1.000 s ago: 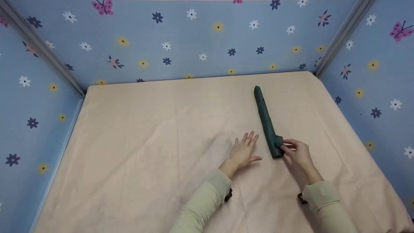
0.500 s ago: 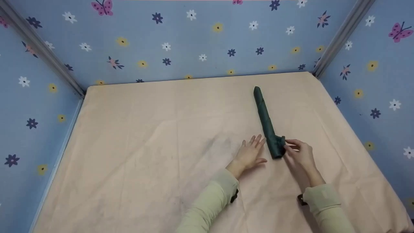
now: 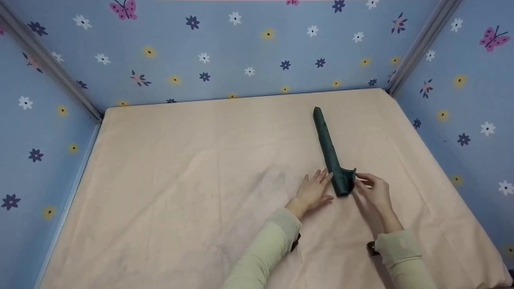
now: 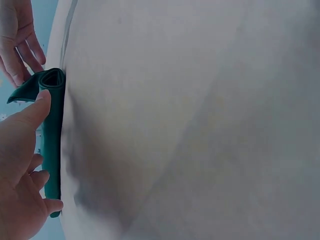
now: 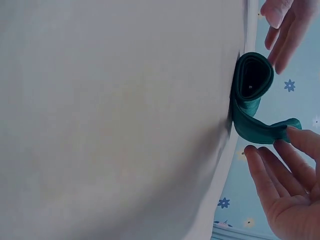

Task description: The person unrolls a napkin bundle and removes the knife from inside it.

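A dark green cloth, rolled into a long narrow tube, lies on the right half of the table in the head view. Its near end is hollow, with layered edges that show in the right wrist view. My right hand pinches the loose corner flap between thumb and fingertip and holds it away from the roll. On the other side my left hand is spread, its fingertips right at the roll's left edge. In the left wrist view its thumb overlaps the roll near the hollow end.
A pale peach cloth with creases covers the table. Blue walls with printed flowers and butterflies stand at the back and both sides, with grey posts at the corners.
My left hand has moved right, up to the roll's edge. The right hand has drawn the flap slightly right, so more of it stands out from the roll.
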{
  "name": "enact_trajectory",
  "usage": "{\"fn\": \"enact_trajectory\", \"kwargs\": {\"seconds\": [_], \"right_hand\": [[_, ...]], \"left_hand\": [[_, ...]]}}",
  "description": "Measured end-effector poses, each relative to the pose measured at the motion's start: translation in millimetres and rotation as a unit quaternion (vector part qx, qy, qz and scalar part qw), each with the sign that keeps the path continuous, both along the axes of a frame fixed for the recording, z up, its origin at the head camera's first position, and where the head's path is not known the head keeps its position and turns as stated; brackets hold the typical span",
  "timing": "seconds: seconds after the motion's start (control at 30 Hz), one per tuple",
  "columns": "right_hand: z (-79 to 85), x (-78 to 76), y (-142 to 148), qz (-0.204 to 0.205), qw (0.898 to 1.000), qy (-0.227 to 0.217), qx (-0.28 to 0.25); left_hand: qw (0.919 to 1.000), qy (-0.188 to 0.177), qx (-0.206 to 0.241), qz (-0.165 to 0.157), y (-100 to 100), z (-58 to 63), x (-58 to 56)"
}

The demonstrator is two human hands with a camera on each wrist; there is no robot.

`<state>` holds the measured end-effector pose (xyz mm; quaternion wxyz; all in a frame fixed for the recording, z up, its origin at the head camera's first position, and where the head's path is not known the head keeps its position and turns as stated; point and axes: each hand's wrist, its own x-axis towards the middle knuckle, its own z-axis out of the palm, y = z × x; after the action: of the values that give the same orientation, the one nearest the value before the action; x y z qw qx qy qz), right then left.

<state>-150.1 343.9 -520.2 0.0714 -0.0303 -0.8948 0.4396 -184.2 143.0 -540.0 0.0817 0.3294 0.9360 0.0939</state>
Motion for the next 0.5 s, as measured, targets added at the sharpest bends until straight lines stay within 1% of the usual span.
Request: {"fn": "enact_trajectory", "kwargs": {"seconds": [0.2, 0.5], "right_hand": [[-0.7, 0.9, 1, -0.008, 1.0, 0.023, -0.015], [2.2, 5.1, 6, -0.029, 0.998, 0.051, -0.004]], "left_hand": [[0.9998, -0.013, 0.014, -0.005, 4, -0.6, -0.9], [0.9998, -0.015, 0.012, -0.003, 14, 0.5, -2.0]]}}
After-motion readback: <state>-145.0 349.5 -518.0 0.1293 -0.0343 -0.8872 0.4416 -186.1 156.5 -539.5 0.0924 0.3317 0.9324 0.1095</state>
